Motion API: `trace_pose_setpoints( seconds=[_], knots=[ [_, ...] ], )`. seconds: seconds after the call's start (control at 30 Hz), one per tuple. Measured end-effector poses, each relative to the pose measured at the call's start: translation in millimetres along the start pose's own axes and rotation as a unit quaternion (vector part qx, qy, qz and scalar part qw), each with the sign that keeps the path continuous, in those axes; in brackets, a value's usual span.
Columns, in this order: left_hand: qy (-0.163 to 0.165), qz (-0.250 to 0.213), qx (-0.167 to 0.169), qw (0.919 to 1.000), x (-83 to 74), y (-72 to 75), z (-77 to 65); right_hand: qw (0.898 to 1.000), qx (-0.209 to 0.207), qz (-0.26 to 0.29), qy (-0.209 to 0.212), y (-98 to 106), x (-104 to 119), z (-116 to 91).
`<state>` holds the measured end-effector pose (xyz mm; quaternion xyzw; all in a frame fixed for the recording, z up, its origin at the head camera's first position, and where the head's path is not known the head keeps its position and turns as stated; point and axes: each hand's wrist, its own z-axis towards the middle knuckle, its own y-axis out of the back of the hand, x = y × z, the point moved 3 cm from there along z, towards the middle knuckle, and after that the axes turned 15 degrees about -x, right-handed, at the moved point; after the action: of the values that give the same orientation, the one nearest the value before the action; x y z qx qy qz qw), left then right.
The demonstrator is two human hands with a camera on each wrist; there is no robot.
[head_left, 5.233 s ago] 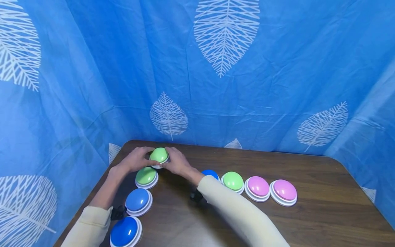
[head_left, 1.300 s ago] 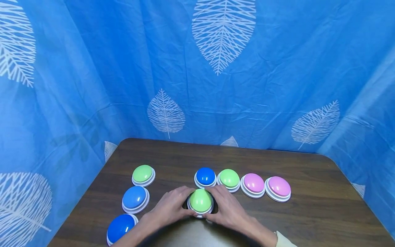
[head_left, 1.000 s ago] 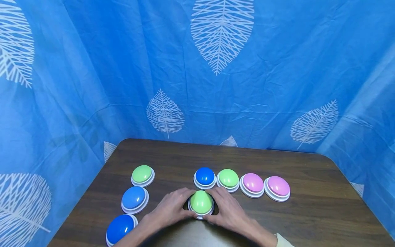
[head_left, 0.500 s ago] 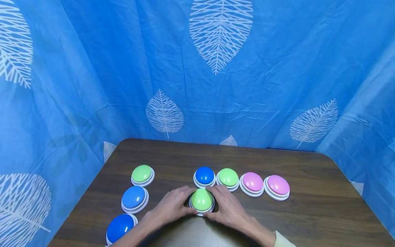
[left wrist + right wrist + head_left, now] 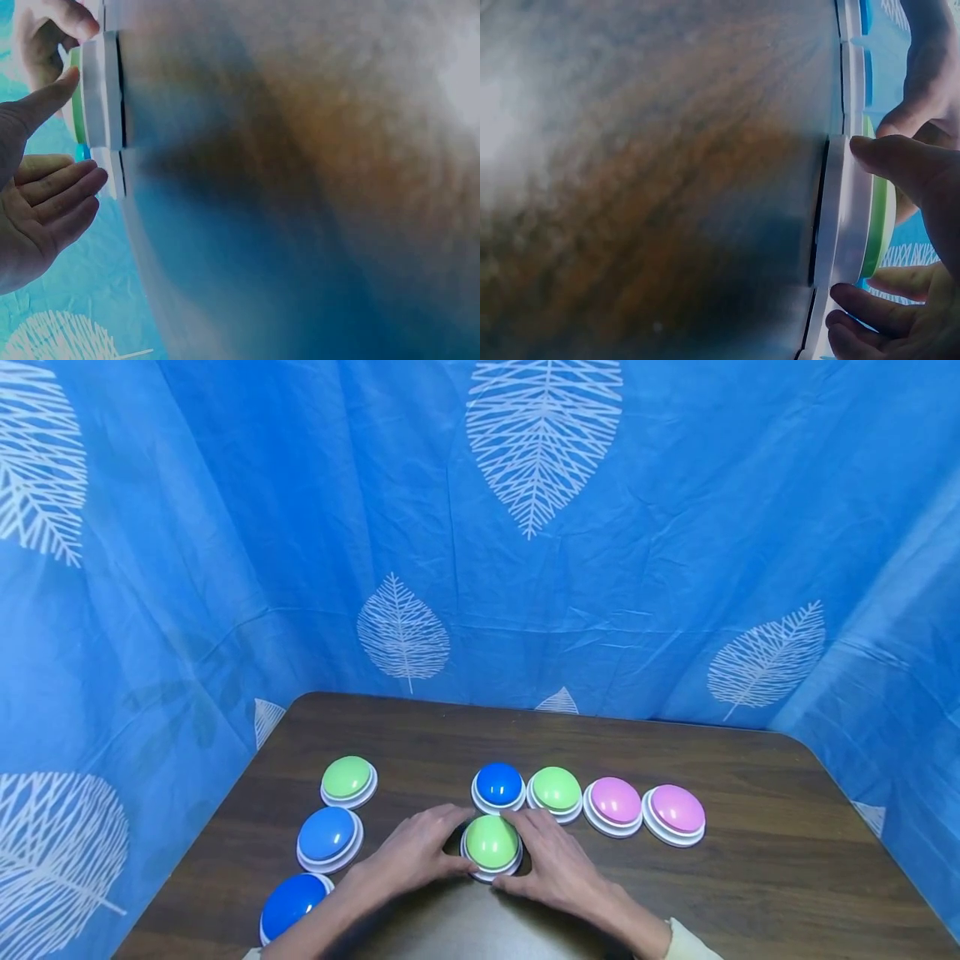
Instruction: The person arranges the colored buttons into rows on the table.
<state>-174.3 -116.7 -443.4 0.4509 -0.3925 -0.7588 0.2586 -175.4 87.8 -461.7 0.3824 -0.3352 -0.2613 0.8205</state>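
In the head view, a green-domed buzzer button (image 5: 491, 842) on a round white base sits on the wooden table, close in front of a blue buzzer button (image 5: 498, 785). My left hand (image 5: 412, 852) is beside its left side, fingers fairly straight; the left wrist view has the thumb (image 5: 66, 84) over the green dome's rim and the other fingers (image 5: 64, 191) extended past the base. My right hand (image 5: 551, 860) holds the right side, with its thumb (image 5: 877, 156) at the near edge of the white base and its fingertips (image 5: 847, 296) around the far edge.
Right of the blue button stand another green button (image 5: 557, 789) and two pink buttons, the nearer-middle one (image 5: 617, 802) and the outer one (image 5: 677, 810). Down the left side are a green (image 5: 347, 777), a light blue (image 5: 326, 835) and a dark blue button (image 5: 291, 906). A blue leaf-print curtain (image 5: 637, 568) surrounds the table.
Both hands have brought the green button from the table's far left corner to the middle, in front of the blue one. It then slid slightly forward. The left hand has eased slightly away.
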Motion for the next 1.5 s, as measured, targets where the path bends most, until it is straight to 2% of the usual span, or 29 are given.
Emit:
trace_pose_setpoints(
  seconds=[0.2, 0.37, 0.7, 0.93, 1.1, 1.33, 1.5],
  knots=[
    [0.017, 0.008, 0.006, 0.9998, 2.9, 12.0, 3.8, 1.0, 0.008, 0.008, -0.01, 0.1, -0.2, 2.4],
    [0.038, 0.009, 0.008, 0.9992, 6.5, 23.3, 5.1, 1.0, -0.003, 0.001, 0.004, 4.2, 3.0, 11.1],
    [0.051, 0.016, -0.05, 0.9973, 18.2, 48.7, 1.1, 0.999, -0.011, 0.031, -0.002, 7.5, 11.5, 41.0],
    [0.091, 0.048, -0.06, 0.9928, 30.7, 67.1, -1.1, 0.999, -0.013, 0.049, 0.0, 2.9, 19.6, 53.2],
    [0.106, 0.065, -0.062, 0.9904, 42.1, 81.3, -3.0, 0.999, 0.0, 0.045, -0.01, -1.7, 27.4, 64.9],
    [0.135, 0.062, -0.056, 0.9873, 56.5, 96.2, -6.9, 0.998, 0.036, 0.047, -0.022, -14.8, 40.1, 84.4],
    [0.15, 0.06, -0.073, 0.9842, 67.4, 105.5, -11.9, 0.998, 0.045, 0.044, -0.032, -26.3, 47.0, 99.1]
  ],
)
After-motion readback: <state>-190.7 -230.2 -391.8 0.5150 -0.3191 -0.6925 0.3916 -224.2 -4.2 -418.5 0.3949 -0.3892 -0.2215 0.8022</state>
